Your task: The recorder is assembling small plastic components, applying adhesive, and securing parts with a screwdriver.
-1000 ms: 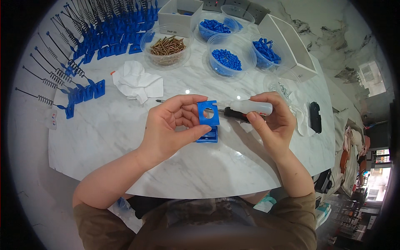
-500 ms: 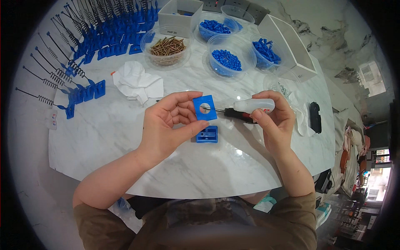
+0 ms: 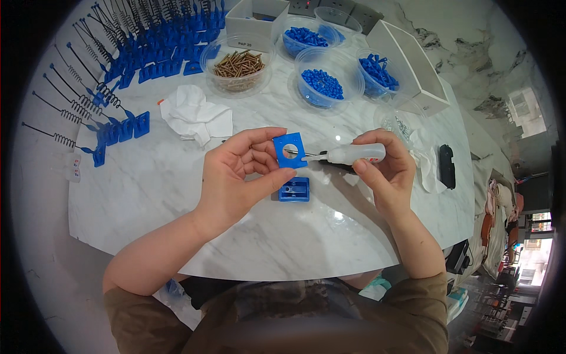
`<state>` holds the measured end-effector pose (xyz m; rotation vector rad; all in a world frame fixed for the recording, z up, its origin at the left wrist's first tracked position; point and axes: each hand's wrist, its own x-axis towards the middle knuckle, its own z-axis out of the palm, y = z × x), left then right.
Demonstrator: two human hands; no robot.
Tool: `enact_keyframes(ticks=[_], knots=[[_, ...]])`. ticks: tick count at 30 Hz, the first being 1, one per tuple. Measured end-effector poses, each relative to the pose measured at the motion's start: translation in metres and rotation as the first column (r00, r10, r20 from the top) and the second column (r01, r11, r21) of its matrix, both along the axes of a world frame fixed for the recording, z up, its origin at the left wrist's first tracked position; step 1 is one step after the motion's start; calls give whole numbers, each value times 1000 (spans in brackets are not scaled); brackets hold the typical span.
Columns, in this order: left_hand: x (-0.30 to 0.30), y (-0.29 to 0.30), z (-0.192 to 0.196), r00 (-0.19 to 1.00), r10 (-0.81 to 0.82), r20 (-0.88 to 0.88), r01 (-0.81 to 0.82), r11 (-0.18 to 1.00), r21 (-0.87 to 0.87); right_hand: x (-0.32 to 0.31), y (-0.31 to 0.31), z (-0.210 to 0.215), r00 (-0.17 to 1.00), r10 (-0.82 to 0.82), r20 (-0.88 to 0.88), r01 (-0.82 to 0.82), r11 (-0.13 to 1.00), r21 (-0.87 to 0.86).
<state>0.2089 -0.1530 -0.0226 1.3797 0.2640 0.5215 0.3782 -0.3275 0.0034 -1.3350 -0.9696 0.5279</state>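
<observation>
Both hands are occupied: the left hand [image 3: 242,171] pinches a square blue plate [image 3: 289,139] with a round hole, and the right hand [image 3: 388,177] grasps a small translucent bottle [image 3: 354,154] laid sideways, its nozzle pointing left at the plate's lower right edge — whether the tip touches, I cannot tell. Below them spreads a white marbled table [image 3: 336,248], the largest thing here. Blue bases with dark coiled springs [image 3: 162,53] crowd its far left in rows. At the far right lies an open white box [image 3: 410,50]; a smaller white box [image 3: 256,29] near the far edge bears one short line of dark capitals and digits. Next come clear bowls, one of bronze-coloured screws [image 3: 236,90] and three of blue parts, then a crumpled white cloth [image 3: 197,115]. A screwdriver [image 3: 340,167] with a black handle lies partly hidden behind the bottle. Just nearer than the plate, a slotted blue block [image 3: 294,199] rests on the table. Smallest of all is the writing on the bottle — a red mark, too tiny to read.
</observation>
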Motion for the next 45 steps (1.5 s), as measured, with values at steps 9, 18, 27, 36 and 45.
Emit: enact_keyframes(ticks=[9, 18, 27, 36, 45], knots=[[0, 0, 2, 1000, 2, -17, -2, 1000, 8, 1, -1, -1, 994, 3, 111, -4, 1000, 6], [0, -1, 2, 1000, 5, -20, -4, 999, 36, -2, -1, -1, 998, -29, 48, 28, 1000, 8], [1, -4, 4, 998, -4, -69, 7, 999, 46, -4, 1, -6, 988, 30, 154, -29, 1000, -5], [0, -5, 7, 996, 19, -87, -16, 1000, 27, -5, 2, -7, 982, 37, 183, -36, 999, -11], [1, -4, 6, 997, 15, -80, -12, 999, 31, -5, 2, -7, 980, 23, 195, -20, 1000, -14]])
